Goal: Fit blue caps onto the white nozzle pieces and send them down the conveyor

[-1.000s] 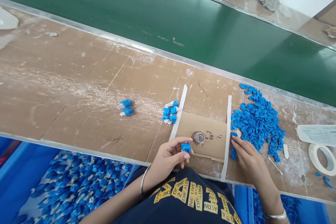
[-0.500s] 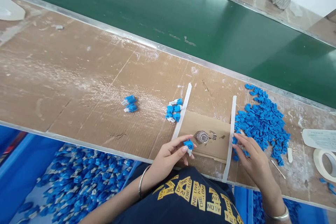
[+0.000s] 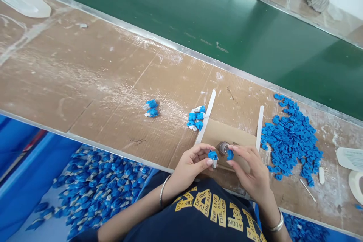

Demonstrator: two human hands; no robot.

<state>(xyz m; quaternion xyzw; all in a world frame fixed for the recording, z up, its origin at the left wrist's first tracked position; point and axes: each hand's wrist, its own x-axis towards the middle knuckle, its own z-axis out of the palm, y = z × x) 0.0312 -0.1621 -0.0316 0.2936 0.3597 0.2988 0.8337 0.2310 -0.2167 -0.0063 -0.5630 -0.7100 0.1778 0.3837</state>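
Note:
My left hand (image 3: 191, 163) is shut on a small blue plastic part with a white tip (image 3: 212, 158), just left of a small round metal-rimmed pot (image 3: 224, 148). My right hand (image 3: 252, 168) pinches a loose blue plastic piece (image 3: 230, 154) in its fingertips, close to that part but apart from it. The pot stands on a brown cardboard pad (image 3: 227, 132) between two white strips (image 3: 205, 117). A heap of loose blue pieces (image 3: 292, 140) lies to the right of my right hand. Small groups of blue-and-white parts (image 3: 195, 119) lie to the left of the pad.
A cardboard-covered bench (image 3: 113, 83) with a metal edge runs beside a green conveyor belt (image 3: 181, 15). A blue bin (image 3: 96, 193) of blue-and-white parts sits below the near edge. A tape roll (image 3: 356, 187) and paper sheet (image 3: 350, 159) lie at right.
My right hand has risen from the edge of the blue heap to above the pad, now pinching a blue piece. My left hand has stayed near the pot, and the view has shifted slightly.

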